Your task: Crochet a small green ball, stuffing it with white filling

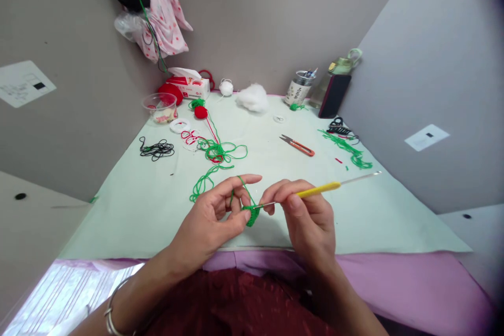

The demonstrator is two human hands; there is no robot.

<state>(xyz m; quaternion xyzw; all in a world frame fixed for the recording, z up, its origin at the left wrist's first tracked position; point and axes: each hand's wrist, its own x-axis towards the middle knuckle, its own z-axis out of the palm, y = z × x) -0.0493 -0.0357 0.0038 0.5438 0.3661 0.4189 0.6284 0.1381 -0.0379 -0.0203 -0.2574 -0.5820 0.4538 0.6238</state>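
Note:
Between thumb and fingers, my left hand (214, 215) pinches a small green crochet piece (252, 216). Its index finger is stretched out, with a strand of green yarn (244, 185) looped over it and running down to the piece. My right hand (305, 215) is closed around the yellow handle of a crochet hook (318, 189). The hook's thin metal tip meets the upper edge of the green piece; whether it passes through a stitch I cannot tell. The hook's other metal end points up to the right.
Beyond my hands lie tangled green yarn (214, 151), black cord (156, 150), orange thread snips (297, 145) and cut green strands (348, 148). Farther back are a plastic cup (160, 110), a tissue box (192, 87), white stuffing (252, 98), a pen holder (298, 89) and a phone (334, 96).

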